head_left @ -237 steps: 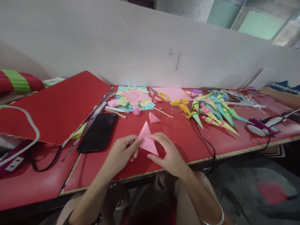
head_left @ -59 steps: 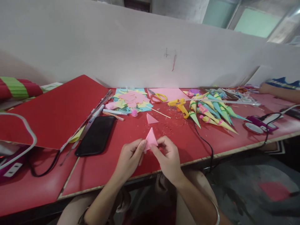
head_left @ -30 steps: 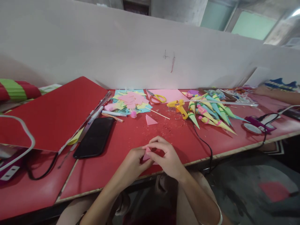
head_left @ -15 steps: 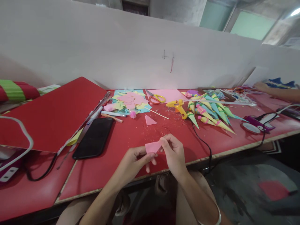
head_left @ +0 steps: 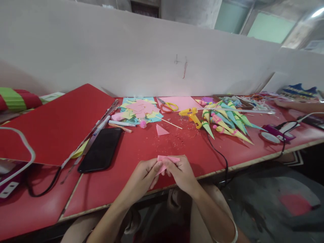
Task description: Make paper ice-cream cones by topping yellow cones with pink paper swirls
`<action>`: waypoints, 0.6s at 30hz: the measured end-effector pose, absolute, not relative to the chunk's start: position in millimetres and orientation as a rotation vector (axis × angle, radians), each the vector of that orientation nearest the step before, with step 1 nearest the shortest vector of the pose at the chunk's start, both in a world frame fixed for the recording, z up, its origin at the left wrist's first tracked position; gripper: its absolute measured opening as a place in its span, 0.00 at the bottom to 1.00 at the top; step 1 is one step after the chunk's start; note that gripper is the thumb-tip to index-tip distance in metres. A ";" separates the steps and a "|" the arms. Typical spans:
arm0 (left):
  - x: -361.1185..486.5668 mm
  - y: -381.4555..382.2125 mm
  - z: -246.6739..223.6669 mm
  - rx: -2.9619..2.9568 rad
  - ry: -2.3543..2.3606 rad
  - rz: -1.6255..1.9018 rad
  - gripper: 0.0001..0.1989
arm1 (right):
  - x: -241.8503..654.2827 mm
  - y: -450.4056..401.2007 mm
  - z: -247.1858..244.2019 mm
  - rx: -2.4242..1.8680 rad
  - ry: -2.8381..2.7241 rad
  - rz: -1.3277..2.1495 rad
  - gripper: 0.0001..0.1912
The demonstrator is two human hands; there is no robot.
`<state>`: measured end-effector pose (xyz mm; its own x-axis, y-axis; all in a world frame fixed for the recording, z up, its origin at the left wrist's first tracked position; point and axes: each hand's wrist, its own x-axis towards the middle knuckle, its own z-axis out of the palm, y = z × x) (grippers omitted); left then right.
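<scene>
Between my two hands is a small piece of pink paper (head_left: 162, 158), partly folded over and held above the table's front edge. My left hand (head_left: 145, 173) pinches its left side, thumb on top. On the right side, my right hand (head_left: 181, 173) grips it with the thumb pressed on the paper near the left thumb. Fingers hide its lower part. Beyond the hands lies a loose pink paper triangle (head_left: 162, 130) on the red table (head_left: 136, 145). Farther back are a thin wooden stick (head_left: 169, 122) and a pile of cut coloured papers (head_left: 141, 108).
A yellow glue gun (head_left: 191, 116) and several paper cones (head_left: 227, 118) lie right of centre, with a black cord running down. Scissors (head_left: 168, 106) rest at the back. A black phone (head_left: 100, 150) and red board (head_left: 58, 125) are left. Another person's arm (head_left: 296, 106) reaches in at right.
My right hand has moved down and left, closer to my left hand. The pink paper, flat before, is now bent over between the thumbs.
</scene>
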<state>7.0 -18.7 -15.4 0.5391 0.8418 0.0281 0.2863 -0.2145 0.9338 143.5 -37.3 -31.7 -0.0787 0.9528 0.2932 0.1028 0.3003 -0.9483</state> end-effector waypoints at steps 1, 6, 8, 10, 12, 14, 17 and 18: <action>7.2 -18.8 -14.9 1.762 0.933 0.679 0.19 | 143.5 -37.4 -32.9 -1.043 -1.454 0.956 0.22; 7.1 -19.2 -14.6 1.758 0.924 0.634 0.19 | 144.2 -37.6 -32.9 -1.132 -1.428 0.793 0.25; 6.2 -18.8 -15.2 1.762 0.927 0.608 0.18 | 144.7 -37.8 -31.0 -1.193 -1.406 0.705 0.24; 5.1 -18.4 -15.8 1.752 0.916 0.586 0.17 | 145.0 -38.2 -30.0 -1.220 -1.396 0.651 0.24; 4.2 -18.2 -15.8 1.725 0.902 0.562 0.17 | 145.0 -38.3 -30.7 -1.205 -1.396 0.664 0.24; 3.9 -18.1 -15.3 1.708 0.893 0.539 0.16 | 145.4 -37.6 -32.6 -1.191 -1.370 0.720 0.25; 4.1 -16.8 -14.1 1.782 0.871 0.559 0.17 | 146.7 -34.7 -35.3 -1.198 -1.365 0.822 0.27; 4.2 -15.7 -14.1 1.822 0.866 0.595 0.18 | 147.4 -33.6 -35.4 -1.199 -1.397 0.834 0.27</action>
